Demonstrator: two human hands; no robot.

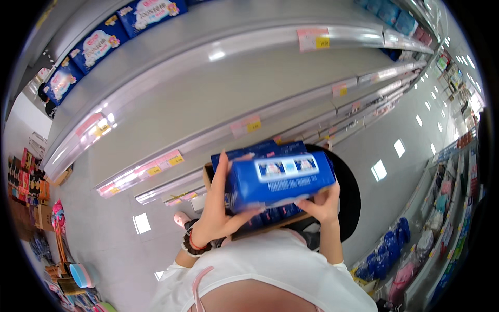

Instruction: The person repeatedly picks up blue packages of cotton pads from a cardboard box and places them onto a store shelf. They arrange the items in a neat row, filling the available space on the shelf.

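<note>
Between my two hands I hold a blue package [283, 182] with a white label panel on the side facing up. My left hand [221, 200] grips its left end, fingers up along the side and thumb under the near edge. My right hand [323, 203] grips the right near corner. Below the package is an open cardboard box [208, 174] with more dark blue packages [267, 148] in it. The held package hides most of the box's inside.
Grey store shelves [202, 99] with price tags [253, 125] run in front of me. Blue packages [96, 47] stand on the upper shelf at far left. A round black shape [349, 184] lies beyond the box. Another stocked shelf [442, 218] is at right; a blue basin [80, 275] is at lower left.
</note>
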